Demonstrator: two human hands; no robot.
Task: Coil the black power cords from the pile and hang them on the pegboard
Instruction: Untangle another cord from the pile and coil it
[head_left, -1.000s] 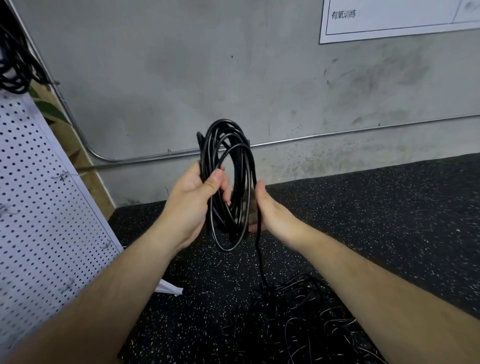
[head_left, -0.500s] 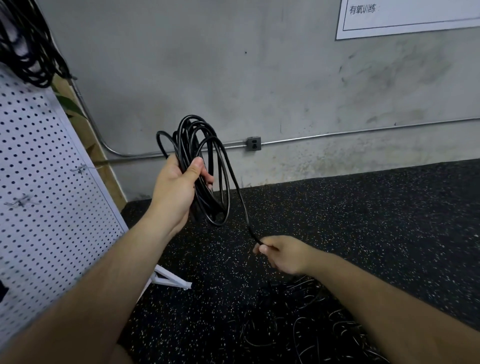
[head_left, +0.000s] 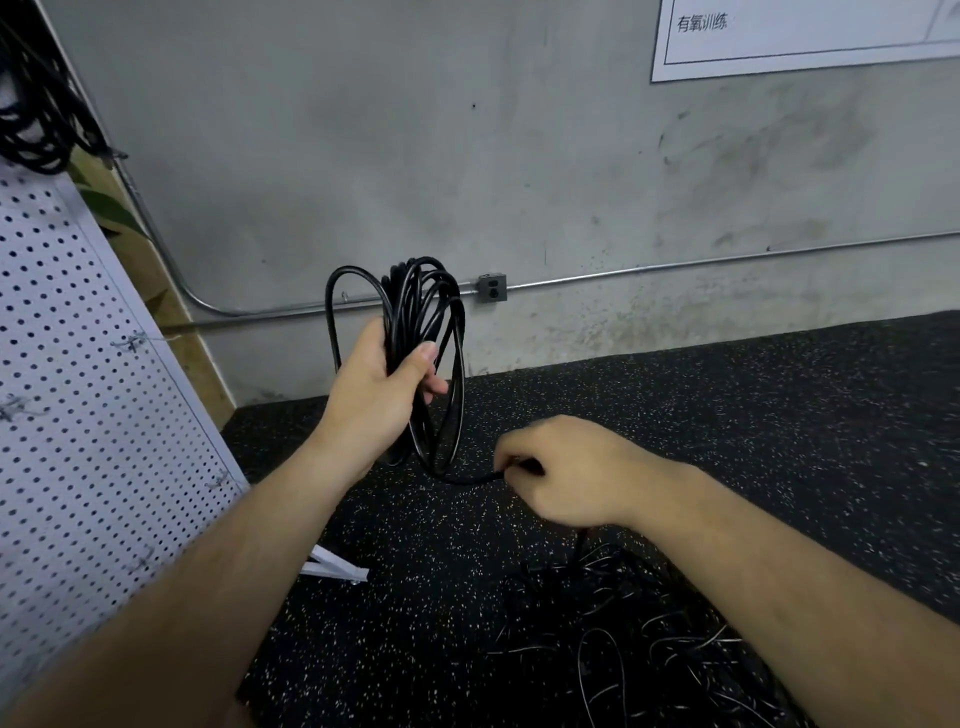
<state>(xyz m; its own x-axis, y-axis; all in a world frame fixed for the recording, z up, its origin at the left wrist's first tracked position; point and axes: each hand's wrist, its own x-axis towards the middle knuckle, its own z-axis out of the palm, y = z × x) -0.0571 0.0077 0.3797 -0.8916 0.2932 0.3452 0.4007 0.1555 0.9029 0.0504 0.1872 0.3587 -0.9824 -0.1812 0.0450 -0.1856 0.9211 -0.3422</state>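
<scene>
My left hand (head_left: 382, 387) grips a coil of black power cord (head_left: 423, 306) held upright in front of the wall. The cord's free length runs from the coil's bottom to my right hand (head_left: 563, 470), which pinches it lower and to the right, then drops to the pile of black cords (head_left: 639, 639) on the floor. The white pegboard (head_left: 88, 415) leans at the left, with metal hooks on it. Coiled black cords (head_left: 36, 104) hang at its top left corner.
A speckled black rubber floor (head_left: 727, 415) meets a grey concrete wall with a metal conduit and an outlet box (head_left: 492, 287). The pegboard's white foot (head_left: 332, 566) sticks out on the floor. A white poster (head_left: 805, 31) hangs at upper right.
My right hand left the coil, slid down the cord toward the pile, then came back up toward the coil holding the cord. My left hand kept hold of the coil.
</scene>
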